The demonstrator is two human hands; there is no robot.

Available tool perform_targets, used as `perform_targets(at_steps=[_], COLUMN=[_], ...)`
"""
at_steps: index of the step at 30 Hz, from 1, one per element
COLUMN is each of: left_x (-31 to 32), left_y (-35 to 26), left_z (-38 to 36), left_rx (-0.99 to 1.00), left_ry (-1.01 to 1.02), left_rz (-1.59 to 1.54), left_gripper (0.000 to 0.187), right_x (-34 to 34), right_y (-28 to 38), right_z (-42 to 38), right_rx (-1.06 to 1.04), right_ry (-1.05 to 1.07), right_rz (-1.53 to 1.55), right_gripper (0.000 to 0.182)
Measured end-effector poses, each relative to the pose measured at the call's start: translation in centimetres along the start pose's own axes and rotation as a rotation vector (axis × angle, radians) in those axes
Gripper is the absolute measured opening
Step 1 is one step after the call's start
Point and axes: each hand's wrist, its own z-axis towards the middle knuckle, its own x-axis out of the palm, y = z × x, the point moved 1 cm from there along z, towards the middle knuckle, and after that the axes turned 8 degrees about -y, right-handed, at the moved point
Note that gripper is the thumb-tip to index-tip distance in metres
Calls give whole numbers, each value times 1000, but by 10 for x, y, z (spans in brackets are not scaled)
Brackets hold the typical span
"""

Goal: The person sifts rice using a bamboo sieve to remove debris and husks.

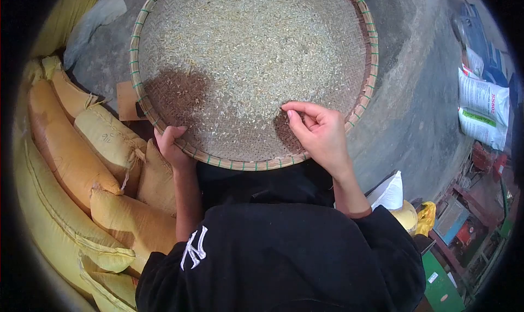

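Note:
A round woven winnowing basket (pixel 256 165), its rim bound with green stitches, spreads out in front of my body. Pale rice grains (pixel 251 45) cover most of it, thinning toward the near side where the weave shows. My left hand (pixel 173 144) holds the near-left rim, thumb over the inside and the other fingers hidden underneath. Over the near-right part of the basket is my right hand (pixel 321 136), thumb and forefinger pinched together just above the grains. Whatever sits between those fingertips is too small to make out.
Stuffed yellow and orange sacks (pixel 71 143) are piled at the left. A grey concrete floor (pixel 406 105) runs along the right. Farther right stand a white printed bag (pixel 483 107) and red machinery (pixel 483 159). A green panel (pixel 442 285) lies at lower right.

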Motion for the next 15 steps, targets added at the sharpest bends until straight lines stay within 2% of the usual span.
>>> perform_targets(at_steps=[4, 7, 10, 13, 15], left_x=[-3, -3, 1, -1, -6], left_y=[1, 1, -1, 1, 2], left_z=[2, 0, -2, -1, 0], left_rx=[16, 18, -5, 16, 33], left_ry=[51, 8, -15, -5, 4], left_rz=[23, 96, 13, 31, 91], left_gripper=[42, 43, 42, 42, 41], right_x=[6, 8, 9, 3, -3], right_y=[4, 9, 8, 0, -4], right_z=[1, 2, 3, 6, 9], right_rx=[-95, -134, -90, -2, 127], right_ry=[-27, -58, -64, -49, 14], right_rz=[-33, -87, -88, 44, 237], right_gripper=[13, 11, 9, 8, 8])
